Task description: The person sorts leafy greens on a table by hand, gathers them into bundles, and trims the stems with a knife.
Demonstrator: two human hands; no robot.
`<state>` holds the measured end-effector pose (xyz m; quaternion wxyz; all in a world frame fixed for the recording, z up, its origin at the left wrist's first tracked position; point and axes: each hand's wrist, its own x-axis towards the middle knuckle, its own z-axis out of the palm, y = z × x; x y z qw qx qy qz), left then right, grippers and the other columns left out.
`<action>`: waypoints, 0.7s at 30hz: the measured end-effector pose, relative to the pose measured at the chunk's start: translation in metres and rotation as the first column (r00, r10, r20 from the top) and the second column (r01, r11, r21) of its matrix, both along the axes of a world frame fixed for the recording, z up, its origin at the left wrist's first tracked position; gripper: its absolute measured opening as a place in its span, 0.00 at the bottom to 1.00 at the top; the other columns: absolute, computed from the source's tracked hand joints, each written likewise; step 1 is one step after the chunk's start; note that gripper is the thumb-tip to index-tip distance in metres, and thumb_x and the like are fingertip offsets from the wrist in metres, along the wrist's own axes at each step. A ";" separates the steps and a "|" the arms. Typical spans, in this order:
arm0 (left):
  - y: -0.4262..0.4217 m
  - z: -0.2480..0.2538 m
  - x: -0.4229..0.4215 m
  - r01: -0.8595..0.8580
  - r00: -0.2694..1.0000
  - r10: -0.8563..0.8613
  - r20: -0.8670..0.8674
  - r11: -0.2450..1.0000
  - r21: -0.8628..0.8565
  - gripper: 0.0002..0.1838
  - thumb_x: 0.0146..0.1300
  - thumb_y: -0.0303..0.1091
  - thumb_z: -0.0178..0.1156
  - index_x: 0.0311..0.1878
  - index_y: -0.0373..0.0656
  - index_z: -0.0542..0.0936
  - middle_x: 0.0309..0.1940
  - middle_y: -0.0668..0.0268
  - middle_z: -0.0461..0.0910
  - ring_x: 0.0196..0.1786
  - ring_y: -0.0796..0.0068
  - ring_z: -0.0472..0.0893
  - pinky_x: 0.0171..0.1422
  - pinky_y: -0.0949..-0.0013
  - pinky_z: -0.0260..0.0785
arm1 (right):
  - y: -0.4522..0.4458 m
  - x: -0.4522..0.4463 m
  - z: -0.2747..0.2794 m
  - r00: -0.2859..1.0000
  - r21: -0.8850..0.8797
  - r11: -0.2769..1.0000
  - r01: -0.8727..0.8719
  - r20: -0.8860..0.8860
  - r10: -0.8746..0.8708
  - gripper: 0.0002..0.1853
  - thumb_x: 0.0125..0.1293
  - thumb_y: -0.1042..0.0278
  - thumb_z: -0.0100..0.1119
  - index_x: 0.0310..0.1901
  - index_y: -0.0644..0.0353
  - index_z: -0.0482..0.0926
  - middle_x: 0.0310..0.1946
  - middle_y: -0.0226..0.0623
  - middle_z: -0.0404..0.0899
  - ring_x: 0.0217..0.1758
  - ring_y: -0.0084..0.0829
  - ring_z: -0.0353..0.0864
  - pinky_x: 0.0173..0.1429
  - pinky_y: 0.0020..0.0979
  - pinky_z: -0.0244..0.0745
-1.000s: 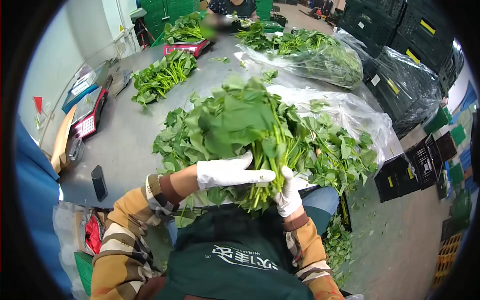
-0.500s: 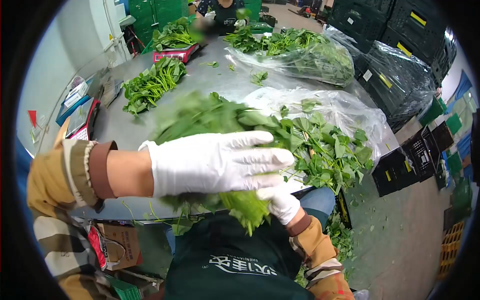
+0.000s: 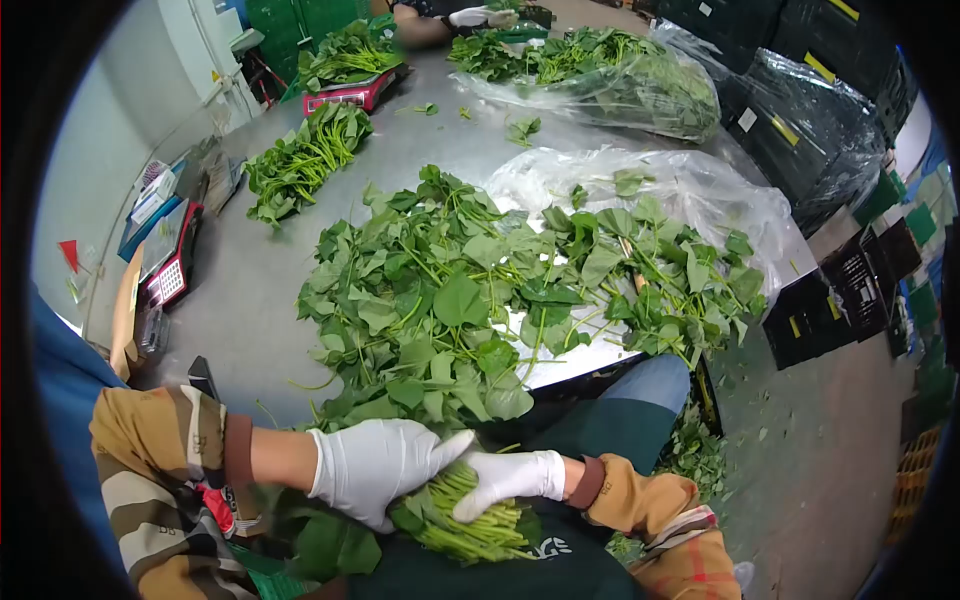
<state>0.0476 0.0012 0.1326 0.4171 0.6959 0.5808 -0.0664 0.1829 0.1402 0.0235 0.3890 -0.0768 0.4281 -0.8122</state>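
A bunch of leafy green stems (image 3: 465,520) is held low in front of my apron, its stem ends to the right and broad leaves at the left. My left hand (image 3: 378,465), in a white glove, is wrapped round the leaf side of it. On the stem side, my white-gloved right hand (image 3: 507,480) closes over the stems, its thumb side near the left hand's fingers. Just beyond both hands, a loose heap of the same greens (image 3: 410,300) spreads over the metal table (image 3: 240,345). More greens (image 3: 660,270) lie to the right, on white plastic.
A tied-looking bunch (image 3: 305,165) lies farther back. Greens sit on a red scale (image 3: 355,92); another scale (image 3: 170,255) stands at left. A clear bag of greens (image 3: 620,90) is at the back, near another person's gloved hand (image 3: 480,17). Black crates (image 3: 800,130) are stacked at right.
Both hands have come down toward my lap with the bunch. My left hand, earlier stretched flat above the greens, is now closed round it. The heap on the table is uncovered.
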 end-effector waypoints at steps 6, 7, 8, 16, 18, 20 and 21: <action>-0.010 -0.041 -0.018 -0.026 0.986 -0.010 0.166 0.976 0.217 0.66 0.37 0.55 0.76 0.70 0.26 0.48 0.56 0.44 0.68 0.60 0.49 0.70 0.67 0.55 0.59 | 0.006 -0.001 0.002 0.994 0.043 0.999 0.018 0.103 -0.022 0.37 0.64 0.46 0.61 0.65 0.65 0.65 0.58 0.40 0.74 0.59 0.28 0.74 0.63 0.30 0.69; -0.013 -0.048 -0.018 -0.045 0.977 -0.022 0.212 0.950 0.308 0.66 0.37 0.56 0.76 0.69 0.26 0.48 0.58 0.44 0.67 0.62 0.49 0.69 0.70 0.54 0.57 | 0.004 0.001 -0.002 0.992 -0.009 0.998 0.057 0.110 -0.056 0.37 0.63 0.46 0.61 0.65 0.66 0.65 0.58 0.40 0.74 0.59 0.28 0.74 0.63 0.30 0.69; -0.013 -0.049 -0.017 -0.057 0.980 -0.015 0.197 0.935 0.351 0.65 0.33 0.54 0.77 0.68 0.26 0.53 0.57 0.47 0.68 0.62 0.50 0.70 0.74 0.56 0.50 | 0.002 0.002 -0.007 0.993 0.020 0.997 0.075 0.088 -0.076 0.38 0.64 0.45 0.61 0.66 0.65 0.65 0.57 0.40 0.75 0.59 0.28 0.75 0.63 0.30 0.68; 0.029 -0.031 -0.049 0.008 0.948 0.043 0.316 0.987 -0.159 0.54 0.37 0.48 0.78 0.66 0.37 0.61 0.54 0.51 0.75 0.53 0.57 0.78 0.58 0.65 0.71 | 0.014 -0.007 -0.014 0.983 0.006 0.994 0.112 0.146 -0.112 0.37 0.65 0.35 0.54 0.57 0.66 0.74 0.51 0.38 0.79 0.49 0.24 0.79 0.51 0.27 0.76; 0.046 -0.012 -0.062 -0.050 0.896 0.123 0.426 0.983 -0.177 0.50 0.41 0.41 0.78 0.66 0.37 0.61 0.54 0.54 0.75 0.53 0.65 0.78 0.59 0.66 0.70 | 0.036 -0.016 -0.005 0.973 0.087 0.984 0.156 0.155 -0.168 0.37 0.67 0.33 0.47 0.56 0.65 0.75 0.51 0.36 0.79 0.48 0.23 0.79 0.51 0.27 0.77; 0.053 -0.012 -0.080 -0.180 0.779 0.284 0.559 0.955 -0.235 0.44 0.46 0.31 0.77 0.65 0.37 0.64 0.53 0.59 0.76 0.54 0.73 0.76 0.59 0.68 0.69 | 0.060 -0.014 0.021 0.905 -0.091 0.914 0.396 0.211 -0.371 0.35 0.69 0.36 0.45 0.61 0.62 0.70 0.55 0.37 0.76 0.52 0.25 0.77 0.55 0.31 0.76; 0.068 0.001 -0.085 -0.119 0.753 0.232 0.616 0.968 -0.219 0.40 0.45 0.28 0.77 0.62 0.36 0.68 0.55 0.58 0.76 0.54 0.73 0.75 0.60 0.67 0.69 | 0.079 -0.013 0.034 0.871 0.049 0.870 0.491 0.013 -0.492 0.36 0.69 0.37 0.45 0.64 0.63 0.67 0.60 0.39 0.73 0.56 0.31 0.76 0.57 0.37 0.75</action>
